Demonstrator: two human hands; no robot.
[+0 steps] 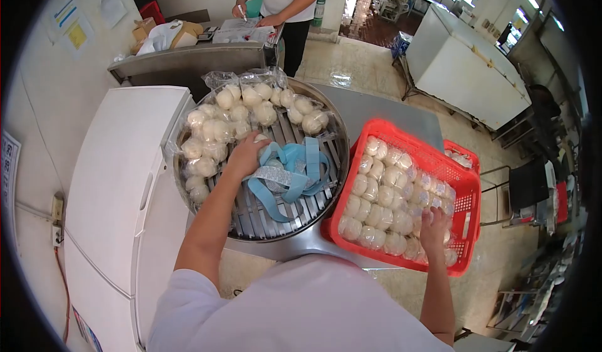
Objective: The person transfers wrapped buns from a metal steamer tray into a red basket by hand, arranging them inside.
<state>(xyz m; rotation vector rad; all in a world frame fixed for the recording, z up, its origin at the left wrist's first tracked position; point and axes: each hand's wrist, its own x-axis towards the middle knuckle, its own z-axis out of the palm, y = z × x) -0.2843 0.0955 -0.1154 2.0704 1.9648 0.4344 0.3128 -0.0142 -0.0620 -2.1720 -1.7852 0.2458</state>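
My left hand (246, 157) is over the round metal tray (301, 217), its fingers closed on a pale dough ball (261, 140) beside a tangle of blue strap (268, 198). Bagged dough balls (213, 130) lie along the tray's back and left side. My right hand (434, 228) reaches into the red basket (465, 220), touching the packed balls (382, 195) near its right side. Whether those fingers grip a ball cannot be made out.
Another person (282, 7) stands behind a metal counter (188, 60), writing. A white freezer (113, 182) borders the left side. A white chest (467, 63) stands at the back right. A smaller red basket (473, 159) is behind the large one.
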